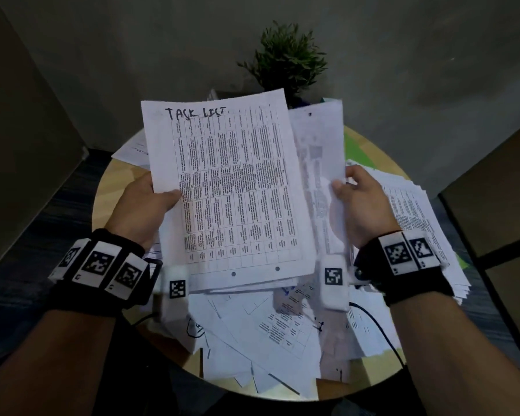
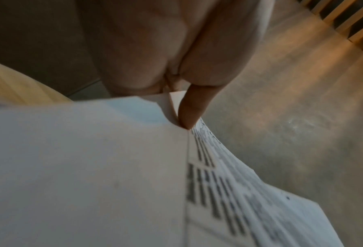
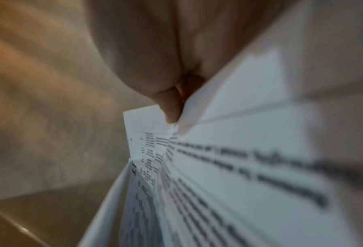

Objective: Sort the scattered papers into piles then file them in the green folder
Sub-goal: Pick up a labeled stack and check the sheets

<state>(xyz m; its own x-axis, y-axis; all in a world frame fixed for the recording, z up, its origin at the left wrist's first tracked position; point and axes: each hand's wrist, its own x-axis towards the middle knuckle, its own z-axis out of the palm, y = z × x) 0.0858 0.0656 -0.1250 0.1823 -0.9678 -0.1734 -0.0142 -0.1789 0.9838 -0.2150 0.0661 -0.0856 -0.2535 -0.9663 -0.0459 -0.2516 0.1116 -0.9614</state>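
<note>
My left hand (image 1: 150, 199) grips a stack of printed sheets whose top page reads "TASK LIST" (image 1: 231, 187), thumb on its left edge. In the left wrist view the thumb (image 2: 193, 108) presses on that stack (image 2: 87, 175). My right hand (image 1: 360, 199) pinches another sheet (image 1: 318, 163) that stands behind and to the right of the stack. The right wrist view shows the thumb (image 3: 172, 107) on printed pages (image 3: 239, 167). Loose papers (image 1: 267, 331) cover the round wooden table (image 1: 108, 187). A piece of the green folder (image 1: 357, 151) peeks out at the back right.
A thick pile of printed pages (image 1: 418, 223) lies on the table's right side. A small potted plant (image 1: 288, 61) stands at the table's far edge. A black cable (image 1: 379, 328) runs over the papers near my right wrist. Dark floor surrounds the table.
</note>
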